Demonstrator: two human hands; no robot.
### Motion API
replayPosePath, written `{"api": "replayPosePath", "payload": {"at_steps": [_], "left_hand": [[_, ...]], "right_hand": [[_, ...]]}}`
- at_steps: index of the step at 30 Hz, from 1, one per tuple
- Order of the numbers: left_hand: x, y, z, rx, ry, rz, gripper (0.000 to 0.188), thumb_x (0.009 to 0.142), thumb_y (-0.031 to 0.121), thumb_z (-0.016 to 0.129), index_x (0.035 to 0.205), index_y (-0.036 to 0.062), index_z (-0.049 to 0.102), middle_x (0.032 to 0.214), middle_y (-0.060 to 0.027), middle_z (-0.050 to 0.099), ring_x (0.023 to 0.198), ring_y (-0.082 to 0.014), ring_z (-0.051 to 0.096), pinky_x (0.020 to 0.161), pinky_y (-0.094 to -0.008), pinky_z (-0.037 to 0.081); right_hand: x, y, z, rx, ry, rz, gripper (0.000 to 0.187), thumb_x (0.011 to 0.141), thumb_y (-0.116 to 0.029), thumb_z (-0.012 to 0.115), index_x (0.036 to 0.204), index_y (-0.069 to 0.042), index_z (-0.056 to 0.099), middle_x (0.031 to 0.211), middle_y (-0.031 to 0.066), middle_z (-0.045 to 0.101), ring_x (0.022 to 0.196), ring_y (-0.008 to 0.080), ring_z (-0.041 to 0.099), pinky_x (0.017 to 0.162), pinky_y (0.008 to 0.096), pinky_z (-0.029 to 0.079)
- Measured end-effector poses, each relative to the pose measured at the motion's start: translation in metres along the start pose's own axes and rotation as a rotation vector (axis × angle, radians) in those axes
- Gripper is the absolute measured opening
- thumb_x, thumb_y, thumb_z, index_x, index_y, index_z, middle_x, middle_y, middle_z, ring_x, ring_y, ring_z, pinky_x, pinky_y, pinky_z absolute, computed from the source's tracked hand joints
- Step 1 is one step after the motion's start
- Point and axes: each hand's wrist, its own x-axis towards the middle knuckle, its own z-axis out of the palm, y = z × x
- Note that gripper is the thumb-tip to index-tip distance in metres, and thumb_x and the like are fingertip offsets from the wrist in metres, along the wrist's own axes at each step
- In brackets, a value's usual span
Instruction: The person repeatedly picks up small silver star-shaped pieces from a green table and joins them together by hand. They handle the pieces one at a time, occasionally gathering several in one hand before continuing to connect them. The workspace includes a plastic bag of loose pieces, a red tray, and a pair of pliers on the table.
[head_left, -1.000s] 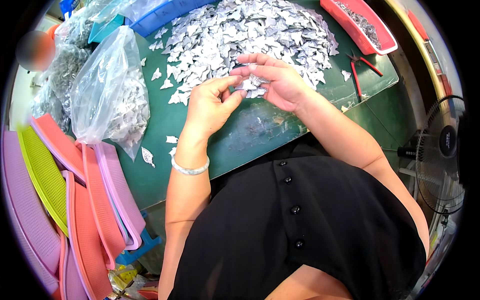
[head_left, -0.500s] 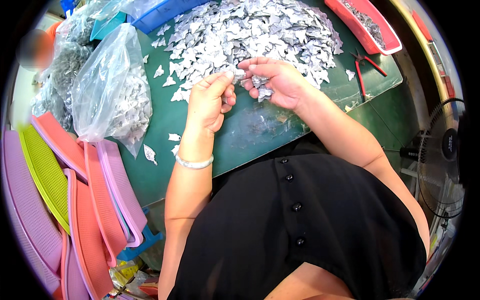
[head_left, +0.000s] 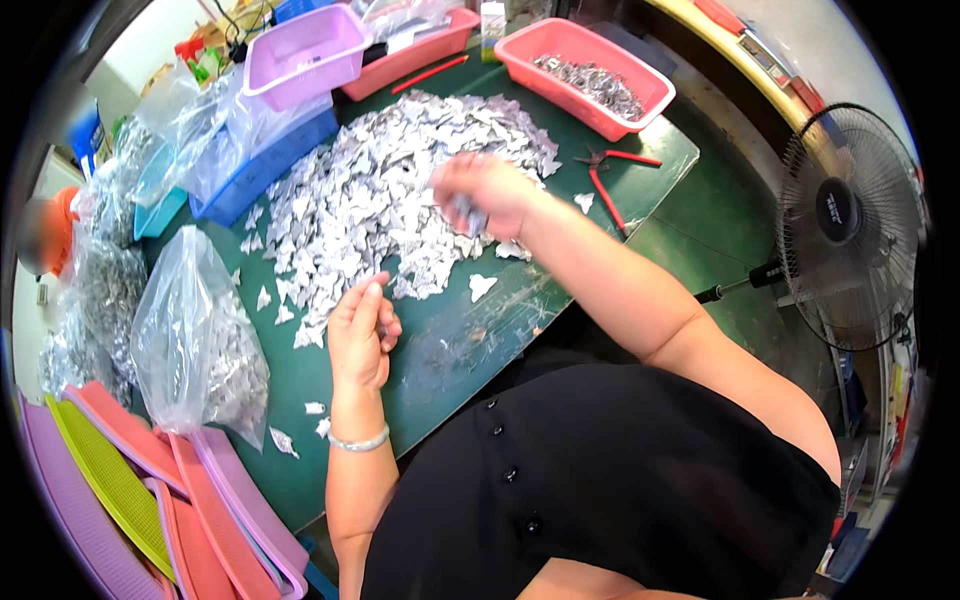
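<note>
A big heap of small silver-grey metal pieces (head_left: 350, 200), many butterfly-shaped, covers the green table (head_left: 430, 345). Over its right part hovers my right hand (head_left: 490, 195), smeared by motion, with a few grey metal pieces (head_left: 467, 212) in its curled fingers. My left hand (head_left: 362, 332), a pale bangle (head_left: 360, 440) on its wrist, is at the heap's near edge. Its thumb presses on the index finger and the other fingers curl in; what it holds, if anything, is hidden. One loose piece (head_left: 482, 287) lies below my right hand.
Red-handled pliers (head_left: 600, 172) lie near the table's right edge, by a pink basket (head_left: 655, 100) of metal parts. A clear bag (head_left: 180, 330) of pieces and stacked plastic baskets (head_left: 110, 470) stand left. Farther back are blue (head_left: 290, 165) and purple (head_left: 300, 85) baskets. A fan (head_left: 840, 215) stands right.
My view has swung, bringing more of the table's back and the fan in. My hands were close together over pieces; they are now apart, the right one over the heap.
</note>
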Motion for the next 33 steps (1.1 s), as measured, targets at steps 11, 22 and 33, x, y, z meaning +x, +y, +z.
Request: {"api": "replayPosePath", "payload": {"at_steps": [11, 22, 33], "left_hand": [[0.002, -0.002, 0.0, -0.021, -0.074, 0.02, 0.02, 0.087, 0.013, 0.051, 0.102, 0.0005, 0.055, 0.067, -0.0029, 0.055, 0.052, -0.0087, 0.051, 0.039, -0.0166, 0.032], [0.0, -0.003, 0.002, -0.033, -0.061, 0.07, 0.016, 0.083, 0.018, 0.059, 0.09, 0.0037, 0.057, 0.07, -0.0024, 0.058, 0.053, -0.0072, 0.051, 0.042, -0.0165, 0.034], [0.0, -0.004, 0.0, 0.003, 0.064, 0.051, 0.013, 0.083, 0.017, 0.056, 0.079, 0.0055, 0.058, 0.066, -0.0016, 0.058, 0.051, -0.0078, 0.051, 0.043, -0.0189, 0.034]], "right_hand": [[0.063, -0.071, -0.072, 0.553, 0.092, -0.196, 0.009, 0.088, -0.007, 0.046, 0.089, 0.002, 0.046, 0.072, 0.0105, 0.052, 0.058, 0.016, 0.049, 0.048, 0.0259, 0.044], [0.007, 0.037, 0.071, 0.416, -0.071, -0.008, 0.02, 0.088, -0.007, 0.043, 0.104, 0.003, 0.047, 0.087, 0.0123, 0.053, 0.072, 0.0189, 0.05, 0.062, 0.0295, 0.047], [-0.003, 0.057, 0.075, 0.507, -0.126, 0.029, 0.018, 0.086, -0.003, 0.042, 0.103, 0.003, 0.046, 0.094, 0.0165, 0.054, 0.08, 0.0253, 0.055, 0.072, 0.037, 0.049]]}}
